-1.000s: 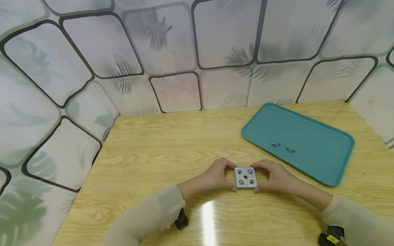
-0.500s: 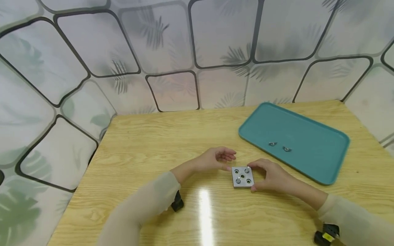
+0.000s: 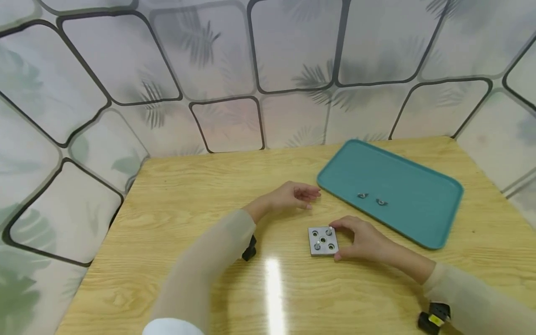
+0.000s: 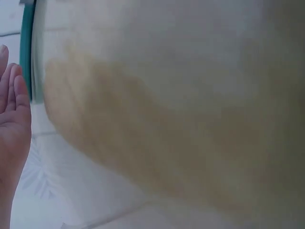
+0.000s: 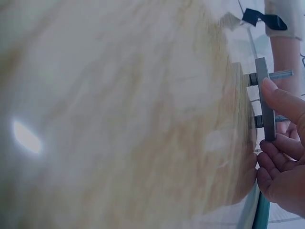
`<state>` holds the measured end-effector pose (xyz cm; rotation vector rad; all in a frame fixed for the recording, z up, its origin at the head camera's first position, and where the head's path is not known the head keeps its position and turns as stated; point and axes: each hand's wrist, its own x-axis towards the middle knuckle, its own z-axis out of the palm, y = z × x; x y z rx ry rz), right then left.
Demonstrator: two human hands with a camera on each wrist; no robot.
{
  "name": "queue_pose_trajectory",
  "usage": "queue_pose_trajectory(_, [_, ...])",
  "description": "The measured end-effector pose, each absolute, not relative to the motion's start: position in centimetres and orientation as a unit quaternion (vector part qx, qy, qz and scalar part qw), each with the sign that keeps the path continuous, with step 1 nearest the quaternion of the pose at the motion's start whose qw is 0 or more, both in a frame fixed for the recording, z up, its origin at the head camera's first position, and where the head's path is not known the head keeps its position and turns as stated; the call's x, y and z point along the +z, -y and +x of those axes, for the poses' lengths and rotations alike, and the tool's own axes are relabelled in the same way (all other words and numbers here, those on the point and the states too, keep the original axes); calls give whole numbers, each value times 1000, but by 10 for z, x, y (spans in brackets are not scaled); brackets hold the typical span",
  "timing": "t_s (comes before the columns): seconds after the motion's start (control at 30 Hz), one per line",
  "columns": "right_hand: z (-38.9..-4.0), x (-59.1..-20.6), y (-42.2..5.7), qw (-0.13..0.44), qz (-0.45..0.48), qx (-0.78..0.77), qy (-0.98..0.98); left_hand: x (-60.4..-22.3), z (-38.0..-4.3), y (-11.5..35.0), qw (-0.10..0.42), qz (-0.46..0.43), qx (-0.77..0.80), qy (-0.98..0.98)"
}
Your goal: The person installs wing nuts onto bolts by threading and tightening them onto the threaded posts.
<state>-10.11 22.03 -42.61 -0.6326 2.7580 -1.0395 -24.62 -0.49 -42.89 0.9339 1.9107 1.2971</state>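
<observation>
A square metal plate [image 3: 323, 247] with several holes is raised slightly over the table on two bolts [image 5: 282, 74], whose heads are underneath and threaded ends point up. My right hand [image 3: 363, 240] pinches its right side between thumb and index finger. In the right wrist view the thumb lies along the plate's edge. My left hand [image 3: 290, 196] is off the plate, fingers relaxed and pointing toward the teal tray [image 3: 418, 204]. Two small wing nuts [image 3: 381, 202] lie apart on that tray near its front left edge. The left wrist view shows only the palm and fingers [image 4: 19, 98], holding nothing.
The wood-grain table [image 3: 201, 200] stretches to a patterned wall covering [image 3: 293, 118] at the back and left. A bright light reflection [image 3: 274, 293] runs down the tabletop in front of the plate. Black wrist devices [image 3: 435, 318] hang below both sleeves.
My left hand has let go of the plate's left side and moved up and away toward the tray, its fingers loosening. My right hand keeps its grip. The head view has shifted slightly right.
</observation>
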Motion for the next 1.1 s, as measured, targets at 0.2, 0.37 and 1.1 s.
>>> queue_pose_trajectory(0.2, [-105,-430,-221,65,-218,-342,-912,-427,-263,-7,319,367,479,-731])
queue_pose_trajectory(0.37, [-105,-429,-222,69,-219,-343,-911,-424,-269,-21,308,377,467,-738])
queue_pose_trajectory(1.1, [-97,-422,-227,66,-223,-335,-913,-407,-276,-111,316,486,362,-730])
